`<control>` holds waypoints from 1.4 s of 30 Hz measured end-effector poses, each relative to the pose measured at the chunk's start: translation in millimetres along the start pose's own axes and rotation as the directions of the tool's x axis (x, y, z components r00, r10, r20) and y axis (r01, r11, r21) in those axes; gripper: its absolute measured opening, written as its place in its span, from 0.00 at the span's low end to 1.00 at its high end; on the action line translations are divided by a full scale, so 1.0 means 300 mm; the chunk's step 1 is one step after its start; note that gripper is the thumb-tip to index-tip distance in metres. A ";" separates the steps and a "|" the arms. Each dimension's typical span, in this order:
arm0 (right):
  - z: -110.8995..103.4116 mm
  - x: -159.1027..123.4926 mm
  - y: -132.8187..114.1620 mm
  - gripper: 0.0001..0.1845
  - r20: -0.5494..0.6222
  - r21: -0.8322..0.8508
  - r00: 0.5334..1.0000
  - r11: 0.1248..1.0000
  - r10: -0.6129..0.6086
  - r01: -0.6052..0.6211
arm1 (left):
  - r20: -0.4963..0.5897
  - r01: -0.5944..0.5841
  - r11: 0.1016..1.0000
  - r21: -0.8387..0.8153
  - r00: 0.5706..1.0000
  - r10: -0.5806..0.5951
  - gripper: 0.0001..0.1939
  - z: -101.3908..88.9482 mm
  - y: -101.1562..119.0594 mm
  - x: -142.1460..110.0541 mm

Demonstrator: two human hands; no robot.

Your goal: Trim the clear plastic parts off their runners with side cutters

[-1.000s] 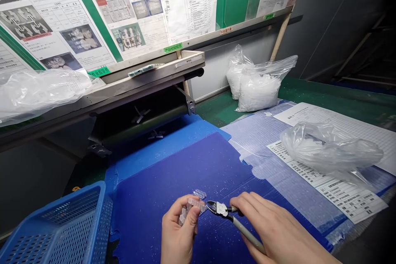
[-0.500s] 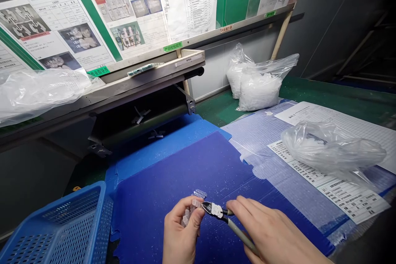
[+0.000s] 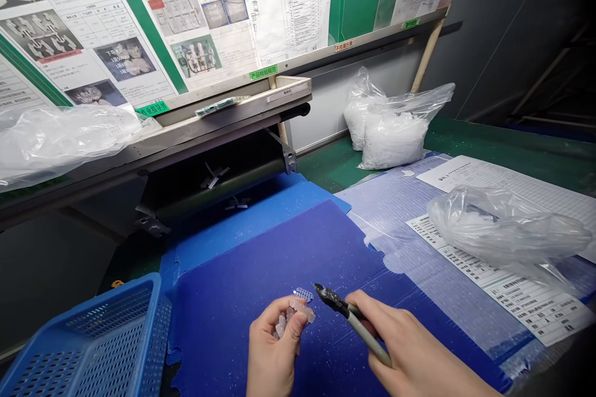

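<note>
Here, the left hand's point(image 3: 278, 338) grip is clamped on translucent pieces point(image 3: 302, 310); the right hand's point(image 3: 405, 338) closes around pliers point(image 3: 356, 322).

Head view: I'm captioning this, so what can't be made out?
All in the head view:
Pieces: full count, hidden by the left hand.
Cutters: jaw gap, turned edge-on.
Basket: near end, cut off by the bottom edge.
Label sheet: part covered by the clear bag; smallest print too small.

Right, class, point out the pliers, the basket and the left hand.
Pliers point(image 3: 370, 340), head view, on a pale handle.
Basket point(image 3: 156, 335), head view, on its side wall.
Left hand point(image 3: 273, 356), head view, below the thumb.
</note>
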State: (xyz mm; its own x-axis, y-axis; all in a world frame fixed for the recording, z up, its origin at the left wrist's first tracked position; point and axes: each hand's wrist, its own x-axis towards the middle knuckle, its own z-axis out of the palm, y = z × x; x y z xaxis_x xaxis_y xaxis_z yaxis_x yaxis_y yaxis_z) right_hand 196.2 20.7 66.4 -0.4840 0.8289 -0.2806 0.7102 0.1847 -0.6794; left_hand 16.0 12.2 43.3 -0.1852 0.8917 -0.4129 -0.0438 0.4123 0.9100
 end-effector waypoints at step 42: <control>0.266 0.323 0.140 0.12 -0.008 -0.149 1.000 0.989 -0.013 0.011 | 0.132 0.219 0.933 -0.286 0.973 -0.188 0.13 -0.117 -0.144 0.097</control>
State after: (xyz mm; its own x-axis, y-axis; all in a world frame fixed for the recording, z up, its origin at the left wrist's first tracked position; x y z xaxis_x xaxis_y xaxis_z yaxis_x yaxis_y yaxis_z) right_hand 138.2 66.8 -43.6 -0.4889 0.8306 -0.2667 0.7728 0.2706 -0.5740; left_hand -22.0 13.8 -6.9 -0.0428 0.8149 -0.5780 -0.3617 0.5267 0.7692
